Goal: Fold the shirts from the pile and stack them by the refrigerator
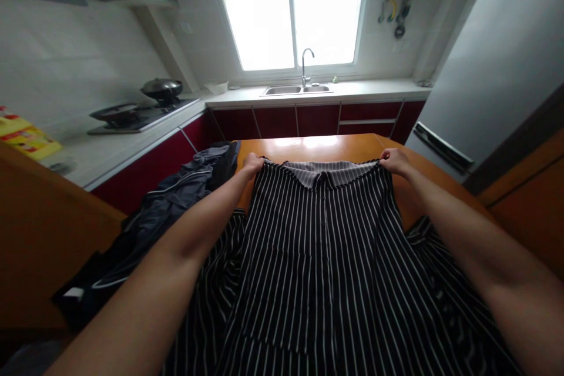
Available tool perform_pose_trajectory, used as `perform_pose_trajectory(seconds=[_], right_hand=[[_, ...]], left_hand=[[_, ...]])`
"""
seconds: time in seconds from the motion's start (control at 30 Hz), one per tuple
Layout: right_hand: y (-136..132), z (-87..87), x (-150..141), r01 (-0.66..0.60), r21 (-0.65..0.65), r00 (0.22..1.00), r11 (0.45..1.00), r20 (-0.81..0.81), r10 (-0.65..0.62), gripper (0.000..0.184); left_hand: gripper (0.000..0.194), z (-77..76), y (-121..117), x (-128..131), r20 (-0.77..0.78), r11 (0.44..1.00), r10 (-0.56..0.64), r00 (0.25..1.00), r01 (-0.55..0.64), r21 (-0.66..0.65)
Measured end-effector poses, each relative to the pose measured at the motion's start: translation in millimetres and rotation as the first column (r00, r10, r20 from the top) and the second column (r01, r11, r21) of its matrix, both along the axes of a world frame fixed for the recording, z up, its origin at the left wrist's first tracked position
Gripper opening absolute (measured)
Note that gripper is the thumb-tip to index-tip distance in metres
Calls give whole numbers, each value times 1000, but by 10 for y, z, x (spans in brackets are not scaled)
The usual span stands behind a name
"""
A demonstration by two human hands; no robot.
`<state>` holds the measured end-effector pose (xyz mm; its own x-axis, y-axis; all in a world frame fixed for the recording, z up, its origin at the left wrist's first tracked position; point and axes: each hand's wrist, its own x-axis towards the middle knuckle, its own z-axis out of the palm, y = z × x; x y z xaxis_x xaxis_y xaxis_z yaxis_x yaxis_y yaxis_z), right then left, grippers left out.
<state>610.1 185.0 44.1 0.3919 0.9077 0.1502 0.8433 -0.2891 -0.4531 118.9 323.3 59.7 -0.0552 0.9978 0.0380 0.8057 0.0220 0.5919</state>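
Head view: left hand (253, 163) and right hand (393, 161) each pinch an upper corner of a black, white-striped cloth shirt (282, 235), held taut between them over a glossy, round-edged orange-brown table (273, 150). Neckline (324, 175) sags in a shallow curve, paler inside showing. To the left, crumpled dark-grey garment (176, 188), pale piping; possibly synthetic, too dim to tell. Beyond: steel double-basin sink (282, 90).

Both arms bare, reaching forward. Left hand (252, 163) and right hand (393, 160) well apart, about level with each other, each closed in a pinch. Left forearm (215, 205) slants back and outward from its hand; right forearm (445, 211) likewise, opposite side. Finger detail at left hand too small to tell.
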Motion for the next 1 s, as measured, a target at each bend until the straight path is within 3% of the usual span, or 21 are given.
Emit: perform_pose_trajectory(seconds=[0.1, 0.17, 0.37, 0.53, 0.63, 0.7, 0.77, 0.9, 1.0], right_hand=[[-68, 26, 30, -17, -3, 994, 1000, 104, 17, 26], [-122, 12, 19, -45, -89, 989, 995, 135, 56, 25], [-187, -49, -32, 16, -318, 991, 948, 134, 28, 13], [7, 41, -108, 82, -429, 989, 900, 146, -20, 19], [190, 120, -272, 157, -294, 969, 943, 229, -90, 28], [312, 132, -440, 100, -194, 970, 976, 237, -53, 25], [424, 94, -625, -23, -174, 978, 984, 202, 59, 20], [541, -65, -932, -107, -193, 973, 975, 182, 142, 26], [488, -195, -1111, -130, -83, 953, 988, 264, 147, 38]], left_hand=[[26, 41, -21, -52, -71, 991, 54, 996, -46, 123], [32, 39, -66, -82, -113, 993, 28, 993, -15, 115], [13, 57, -198, -187, -235, 978, -175, 956, 142, -151], [10, 196, -94, -181, -339, 943, -260, 904, 162, -292], [14, 205, 4, 30, -373, 952, -284, 883, 215, -217], [13, 151, 48, 262, -375, 950, -312, 873, 282, -134], [13, 62, 63, 524, -369, 933, -351, 861, 353, -65], [23, -144, -50, 967, -361, 872, -435, 825, 486, 59], [29, -315, -290, 1189, -361, 787, -528, 768, 603, 130]])
